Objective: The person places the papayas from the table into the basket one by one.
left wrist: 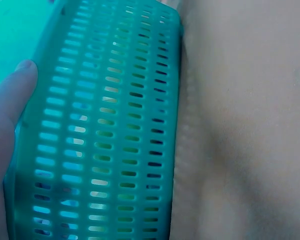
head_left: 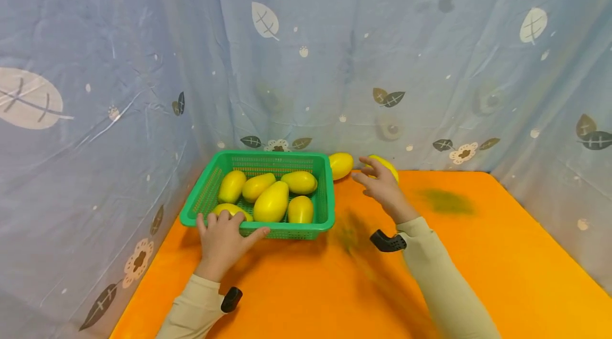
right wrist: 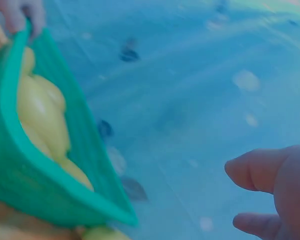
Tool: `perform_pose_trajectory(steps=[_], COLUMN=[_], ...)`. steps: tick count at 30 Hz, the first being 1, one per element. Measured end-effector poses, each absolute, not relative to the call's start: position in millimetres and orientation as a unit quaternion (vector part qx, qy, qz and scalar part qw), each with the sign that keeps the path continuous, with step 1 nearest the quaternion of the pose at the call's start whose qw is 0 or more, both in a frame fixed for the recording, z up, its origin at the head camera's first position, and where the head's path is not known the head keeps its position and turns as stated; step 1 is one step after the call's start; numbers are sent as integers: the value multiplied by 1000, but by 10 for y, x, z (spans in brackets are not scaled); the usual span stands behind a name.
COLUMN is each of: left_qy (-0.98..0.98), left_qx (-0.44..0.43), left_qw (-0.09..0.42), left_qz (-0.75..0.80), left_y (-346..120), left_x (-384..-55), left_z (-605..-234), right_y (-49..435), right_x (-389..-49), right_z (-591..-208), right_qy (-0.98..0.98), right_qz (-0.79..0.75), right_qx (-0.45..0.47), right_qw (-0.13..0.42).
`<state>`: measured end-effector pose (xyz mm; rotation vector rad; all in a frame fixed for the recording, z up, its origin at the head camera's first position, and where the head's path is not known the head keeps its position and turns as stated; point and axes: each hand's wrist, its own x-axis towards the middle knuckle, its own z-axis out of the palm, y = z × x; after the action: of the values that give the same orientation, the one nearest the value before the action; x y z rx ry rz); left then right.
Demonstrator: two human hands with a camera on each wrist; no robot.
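A green plastic basket (head_left: 313, 226) with slotted walls holds several yellow mangoes (head_left: 271, 202). My left hand (head_left: 222, 243) grips its near rim at the front left corner, fingers over the edge and thumb along the outside, as the thumb (left wrist: 12, 90) in the left wrist view also shows. Beyond the basket's right side, my right hand (head_left: 384, 190) hovers with fingers spread and nothing in them. It partly covers a loose mango (head_left: 391, 168) at the table's back edge. Another loose mango (head_left: 341, 165) lies against the basket's back right corner.
An orange table (head_left: 478, 254) extends to the right and front. Blue curtain (head_left: 325, 62) with leaf and flower prints hangs close behind the basket and along both sides. A greenish blurred patch (head_left: 447, 201) shows on the table to the right.
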<state>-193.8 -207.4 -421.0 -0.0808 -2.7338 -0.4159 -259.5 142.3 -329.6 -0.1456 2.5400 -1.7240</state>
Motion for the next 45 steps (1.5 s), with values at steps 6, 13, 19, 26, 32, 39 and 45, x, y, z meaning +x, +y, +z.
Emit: perform_pose_trajectory(steps=[6, 13, 19, 26, 32, 39, 45], left_qy=[-971, -970, -970, -971, -973, -970, -974], left_qx=[-33, -33, -20, -13, -12, -16, -22], left_qw=[190, 198, 196, 191, 185, 195, 177], left_qz=[-140, -139, -144, -142, -141, -142, -142], left_y=[-2102, -2155, -2233, -2296, -2228, -2151, -2050], left_x=[-1923, -1935, -1931, -1927, -1924, -1901, -1914], left_z=[-4197, -4188, -4142, -4098, -4144, -4171, -4187], right_y=[1965, 2314, 2365, 2311, 2375, 2406, 2462], right_x=[-2452, -2397, -2520, -2601, -2675, -3137, -3455], right_z=[-3489, -3763, -3780, -3780, -3859, -3830, -3820], right_qy=[783, 737, 724, 720, 731, 770, 817], right_qz=[-619, -670, -685, -689, -677, -628, -564], right_qx=[5, 56, 50, 43, 48, 74, 101], right_qw=[55, 65, 63, 66, 76, 78, 66])
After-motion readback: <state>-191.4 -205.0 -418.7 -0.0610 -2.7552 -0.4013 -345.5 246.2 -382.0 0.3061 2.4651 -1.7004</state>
